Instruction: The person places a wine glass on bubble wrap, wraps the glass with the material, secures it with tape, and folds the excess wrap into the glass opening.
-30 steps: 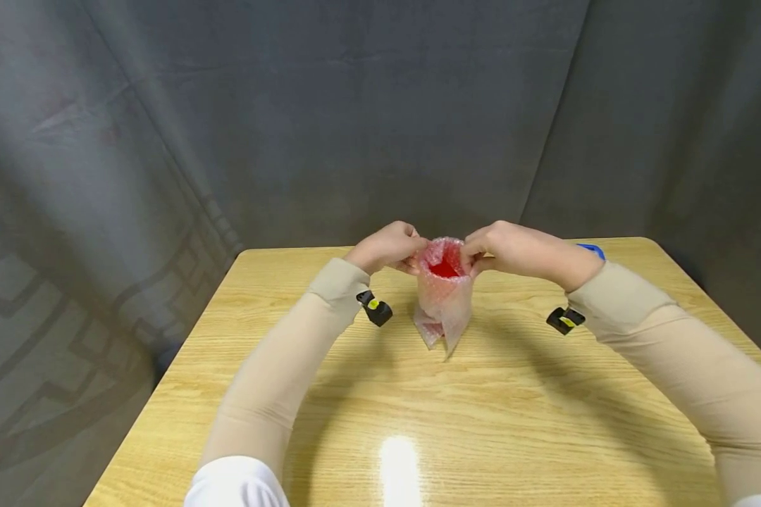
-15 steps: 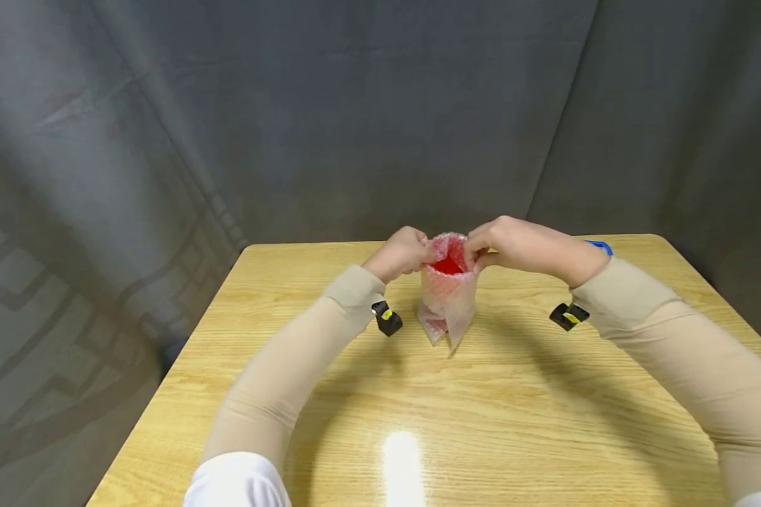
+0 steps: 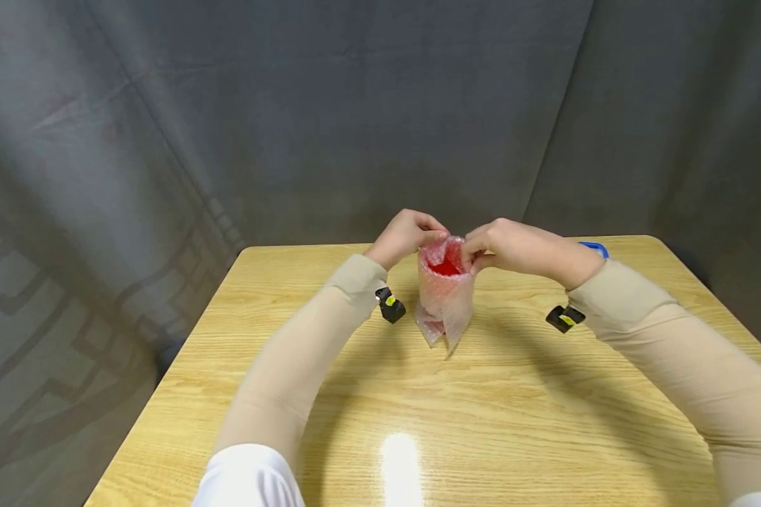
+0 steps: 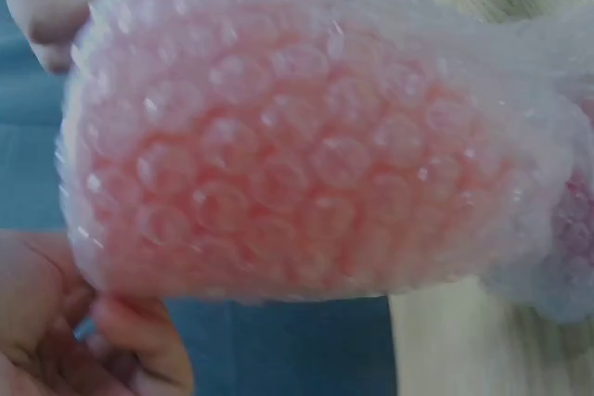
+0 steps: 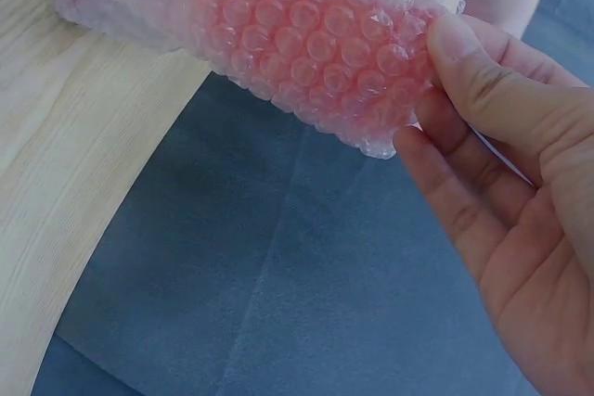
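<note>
Tucking the wrap evenly matters now: you should fold the bubble wrap [image 3: 444, 299] into the mouth of the red cup [image 3: 445, 267], which stands upright mid-table [image 3: 520, 415], without tipping it. Your left hand [image 3: 407, 236] pinches the wrap's near-left rim; your right hand [image 3: 514, 247] pinches the opposite edge, wrists arched above. A blue object [image 3: 592, 247] lies behind.

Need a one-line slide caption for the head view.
Both hands, left and right, pinch bubble wrap around an upright red object.
</note>
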Tool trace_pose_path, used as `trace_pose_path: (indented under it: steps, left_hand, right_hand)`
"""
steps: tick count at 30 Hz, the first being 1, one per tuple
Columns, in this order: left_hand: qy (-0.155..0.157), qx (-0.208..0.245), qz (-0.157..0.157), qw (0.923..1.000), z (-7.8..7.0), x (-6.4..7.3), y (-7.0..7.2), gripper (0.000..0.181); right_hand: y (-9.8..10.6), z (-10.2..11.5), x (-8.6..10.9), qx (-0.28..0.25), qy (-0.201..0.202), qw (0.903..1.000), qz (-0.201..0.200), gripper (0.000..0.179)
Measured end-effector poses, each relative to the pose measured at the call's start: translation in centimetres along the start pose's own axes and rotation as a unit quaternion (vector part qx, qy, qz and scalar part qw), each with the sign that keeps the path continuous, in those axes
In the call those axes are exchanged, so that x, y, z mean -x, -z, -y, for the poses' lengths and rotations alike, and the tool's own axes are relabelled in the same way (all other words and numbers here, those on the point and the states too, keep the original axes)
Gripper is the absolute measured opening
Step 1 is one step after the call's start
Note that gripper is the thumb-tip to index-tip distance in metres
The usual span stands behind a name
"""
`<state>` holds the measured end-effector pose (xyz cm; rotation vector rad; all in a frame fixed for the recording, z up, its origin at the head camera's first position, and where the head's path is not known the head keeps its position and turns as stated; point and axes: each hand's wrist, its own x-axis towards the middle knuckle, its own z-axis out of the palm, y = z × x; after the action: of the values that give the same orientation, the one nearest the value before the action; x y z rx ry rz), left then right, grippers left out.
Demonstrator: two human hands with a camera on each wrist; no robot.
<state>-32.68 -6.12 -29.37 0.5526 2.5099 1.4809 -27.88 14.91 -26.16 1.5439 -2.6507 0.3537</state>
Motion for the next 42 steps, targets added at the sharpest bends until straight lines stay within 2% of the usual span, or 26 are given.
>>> trace_pose_path:
  steps: [5,9,12,19,22,25,28,30,32,34,37,39,42]
  left_hand:
    - [-0.019,0.018,-0.001,0.9997,0.7,-0.4,-0.1,0.008]
    - [-0.029,-0.023,-0.002,0.9993,0.7,-0.6,-0.4,0.013]
    - [-0.022,-0.055,0.000,0.9983,0.5,-0.8,-0.7,0.016]
    - [-0.013,-0.108,-0.015,0.9939,0.1,-0.8,-0.9,0.008]
    - [-0.019,-0.140,-0.022,0.9897,-0.4,-0.5,-0.9,0.008]
    - [-0.018,-0.191,-0.022,0.9812,-1.2,0.1,-0.6,0.014]
    - [0.006,-0.229,-0.018,0.9733,-2.4,1.0,0.1,0.020]
    - [0.029,-0.240,-0.013,0.9702,-3.2,1.6,0.7,0.018]
    - [0.058,-0.233,0.006,0.9708,-3.6,2.0,1.1,0.018]
    - [0.079,-0.210,0.034,0.9739,-3.4,2.2,1.2,0.028]
    - [0.100,-0.132,0.066,0.9840,-2.3,2.1,1.0,0.039]
    - [0.107,-0.075,0.073,0.9888,-1.2,1.8,0.6,0.038]
    - [0.114,-0.008,0.063,0.9914,0.1,1.4,-0.1,0.035]
  right_hand:
    - [-0.1,-0.1,-0.2,-0.009,-0.003,1.0000,0.003,0.016]
    - [-0.1,0.0,-0.2,-0.009,-0.008,0.9999,0.006,0.016]
    - [-0.1,0.1,-0.1,-0.004,-0.007,1.0000,0.004,0.016]
    - [0.0,0.2,-0.1,-0.002,0.004,1.0000,-0.001,0.015]
    - [0.0,0.3,-0.1,-0.003,0.005,1.0000,-0.001,0.014]
    - [0.1,0.3,0.1,-0.006,0.003,1.0000,-0.001,0.014]
    - [0.0,0.3,0.3,-0.010,0.000,0.9999,-0.003,0.015]
    - [0.0,0.2,0.4,-0.012,0.000,0.9999,-0.007,0.017]
    - [-0.1,0.1,0.5,-0.011,0.003,0.9999,-0.011,0.018]
    - [-0.1,0.1,0.5,-0.009,0.004,0.9999,-0.014,0.018]
    - [-0.1,0.0,0.5,-0.005,0.004,0.9999,-0.011,0.018]
    - [-0.2,0.0,0.4,-0.005,0.002,0.9999,-0.010,0.018]
    - [-0.1,0.0,0.3,-0.004,0.001,1.0000,-0.007,0.018]
